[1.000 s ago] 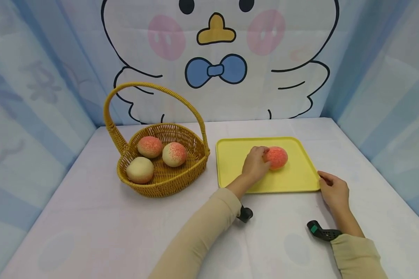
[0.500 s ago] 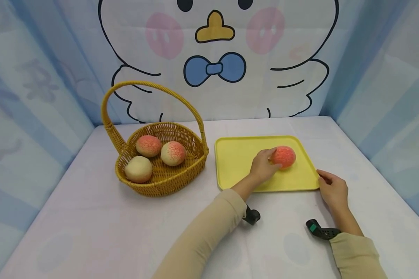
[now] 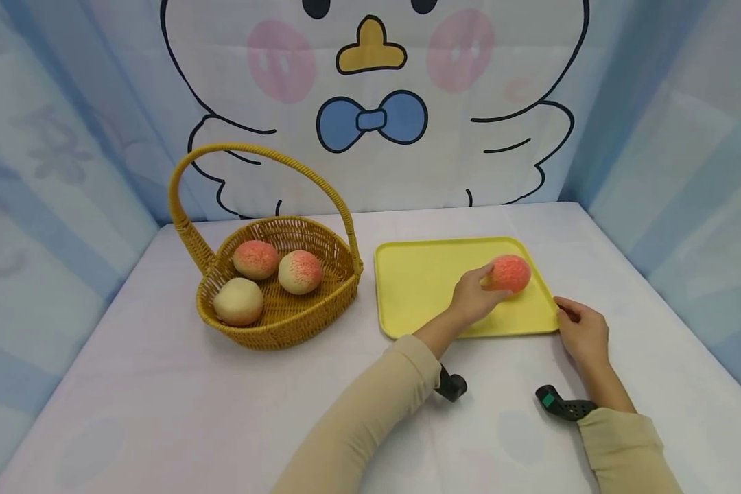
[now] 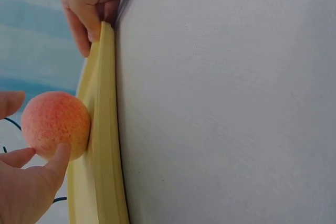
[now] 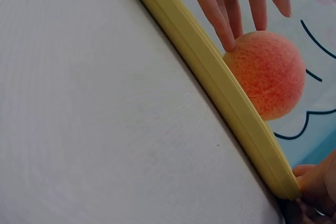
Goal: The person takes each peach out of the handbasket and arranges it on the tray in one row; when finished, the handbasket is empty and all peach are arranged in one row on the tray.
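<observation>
A pinkish-red peach (image 3: 510, 274) sits on the right part of a yellow tray (image 3: 420, 274). My left hand (image 3: 477, 296) reaches over the tray from the front, its fairly straight fingers at the near-left side of the peach. In the right wrist view, some fingertips (image 5: 229, 44) touch the peach (image 5: 270, 74), while others stand apart from it. My right hand (image 3: 583, 333) pinches the tray's near right corner. The left wrist view shows the right hand's fingers (image 4: 84, 17) on the tray rim (image 4: 107, 103).
Left of the tray stands a woven basket (image 3: 278, 336) with a tall arched handle (image 3: 247, 146). Inside it lie a reddish peach (image 3: 256, 259), a speckled peach (image 3: 300, 272) and a pale peach (image 3: 239, 302). A printed curtain (image 3: 370, 178) closes off the back of the white table (image 3: 160, 398).
My left hand and the peach have moved to the right across the tray. My right hand stays at the tray's corner. The head view has shifted slightly.
</observation>
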### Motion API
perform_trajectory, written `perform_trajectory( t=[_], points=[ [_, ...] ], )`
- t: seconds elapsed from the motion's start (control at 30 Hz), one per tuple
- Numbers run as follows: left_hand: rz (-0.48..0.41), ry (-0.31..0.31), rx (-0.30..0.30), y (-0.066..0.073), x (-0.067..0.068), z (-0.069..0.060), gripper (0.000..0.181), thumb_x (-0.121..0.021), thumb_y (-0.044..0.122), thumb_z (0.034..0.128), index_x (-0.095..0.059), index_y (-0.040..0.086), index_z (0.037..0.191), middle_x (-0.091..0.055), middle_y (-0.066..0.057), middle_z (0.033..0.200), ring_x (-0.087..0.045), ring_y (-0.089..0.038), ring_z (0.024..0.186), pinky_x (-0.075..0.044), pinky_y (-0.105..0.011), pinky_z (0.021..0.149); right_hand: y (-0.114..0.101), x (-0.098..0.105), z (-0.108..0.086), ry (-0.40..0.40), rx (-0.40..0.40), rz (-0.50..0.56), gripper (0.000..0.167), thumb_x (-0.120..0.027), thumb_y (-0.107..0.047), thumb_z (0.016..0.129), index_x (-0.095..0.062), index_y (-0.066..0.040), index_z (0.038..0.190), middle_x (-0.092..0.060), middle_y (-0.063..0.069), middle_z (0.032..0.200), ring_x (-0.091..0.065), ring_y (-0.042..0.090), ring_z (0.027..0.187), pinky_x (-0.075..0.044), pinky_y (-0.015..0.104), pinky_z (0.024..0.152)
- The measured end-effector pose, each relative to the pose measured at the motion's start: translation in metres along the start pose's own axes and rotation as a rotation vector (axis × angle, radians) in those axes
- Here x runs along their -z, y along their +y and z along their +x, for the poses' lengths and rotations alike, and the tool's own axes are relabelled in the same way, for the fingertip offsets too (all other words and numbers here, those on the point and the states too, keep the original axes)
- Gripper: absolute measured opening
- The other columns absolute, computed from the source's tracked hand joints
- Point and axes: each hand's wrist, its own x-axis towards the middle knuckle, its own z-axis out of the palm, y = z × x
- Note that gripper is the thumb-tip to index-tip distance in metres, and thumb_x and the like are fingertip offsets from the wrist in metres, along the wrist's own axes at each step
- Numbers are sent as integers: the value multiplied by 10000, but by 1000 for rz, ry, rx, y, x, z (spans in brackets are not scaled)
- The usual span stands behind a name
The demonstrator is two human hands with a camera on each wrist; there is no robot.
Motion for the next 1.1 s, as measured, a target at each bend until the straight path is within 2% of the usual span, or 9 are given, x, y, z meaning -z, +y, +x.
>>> perform_trajectory(
  t=[0.07, 0.17, 0.47, 0.63, 0.83, 1.0, 1.1],
  points=[
    [-66, -17, 27, 0, -2, 0, 596, -743, 202, 777, -513, 130, 1323, -522, 12, 1263, -545, -81, 932, -454, -175, 695, 0, 0, -1, 2, 1, -3, 369, -396, -68, 948, -492, 55, 1282, -514, 246, 1213, -469, 288, 1015, -366, 179, 676],
    [-97, -39, 26, -1, -4, 1, 612, -748, 185, 770, -504, 109, 1327, -514, 3, 1276, -578, -85, 940, -461, -167, 667, 0, -1, 0, 1, 2, -5, 369, -396, -70, 950, -490, 54, 1285, -513, 246, 1216, -468, 296, 1026, -376, 202, 703],
    [-74, -121, -13, 2, -6, 6, 612, -723, 198, 794, -478, 84, 1342, -496, 17, 1314, -566, -107, 1039, -457, -170, 741, 0, -1, 0, 3, 2, -11, 368, -397, -73, 952, -493, 51, 1285, -514, 246, 1216, -470, 302, 1024, -391, 237, 724],
    [23, -178, -37, 7, -9, 5, 606, -699, 219, 809, -466, 83, 1351, -486, 19, 1322, -517, -92, 1081, -437, -176, 792, 1, -1, 1, 4, 0, -11, 370, -395, -68, 950, -488, 53, 1287, -508, 249, 1230, -469, 315, 1050, -420, 301, 775],
    [100, -213, -56, 8, -10, 6, 636, -685, 237, 819, -423, 107, 1383, -456, 26, 1349, -478, -76, 1073, -410, -212, 865, 1, -1, 0, 1, 6, -14, 366, -392, -55, 950, -484, 67, 1282, -504, 256, 1231, -467, 329, 1063, -420, 390, 829],
    [151, -235, -71, 7, -12, 7, 664, -681, 254, 820, -392, 128, 1404, -437, 27, 1368, -464, -96, 1147, -399, -231, 908, 1, -2, 0, 1, 3, -10, 365, -392, -57, 951, -486, 66, 1281, -508, 254, 1224, -470, 321, 1048, -422, 330, 794],
    [192, -247, -104, 6, -9, 5, 659, -673, 252, 826, -386, 127, 1407, -435, 9, 1371, -469, -124, 1164, -399, -222, 908, 0, -1, 1, 2, 0, -13, 366, -390, -58, 952, -486, 61, 1285, -511, 250, 1217, -470, 315, 1040, -411, 302, 768]
  ],
)
